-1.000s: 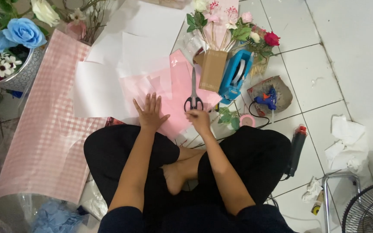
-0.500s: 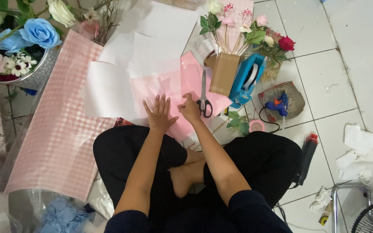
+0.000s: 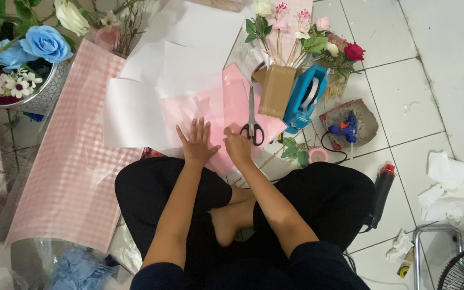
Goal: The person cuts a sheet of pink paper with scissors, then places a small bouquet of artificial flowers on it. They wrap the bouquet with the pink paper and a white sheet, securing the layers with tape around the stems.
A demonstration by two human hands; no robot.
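I sit cross-legged on a tiled floor. My left hand (image 3: 195, 142) lies flat with fingers spread on a sheet of pink paper (image 3: 210, 107). My right hand (image 3: 238, 146) is just to its right, fingers curled down on the same sheet's near edge. A pair of black-handled scissors (image 3: 252, 121) lies on the pink paper, its handles touching my right hand and its blades pointing away from me. White paper sheets (image 3: 151, 80) lie under and beyond the pink one.
A pink checked wrapping sheet (image 3: 76, 161) spreads on the left, beside a pot of artificial flowers (image 3: 22, 53). A brown box (image 3: 276, 91), a blue tape dispenser (image 3: 308, 96), a flower bunch (image 3: 318, 43), a glue gun (image 3: 343, 129), a black bottle (image 3: 381, 193) and crumpled tissue (image 3: 447, 188) sit to the right.
My right hand has slid off the scissors' handles to the paper edge beside them. My left hand stays flat on the pink sheet. The two hands are closer together.
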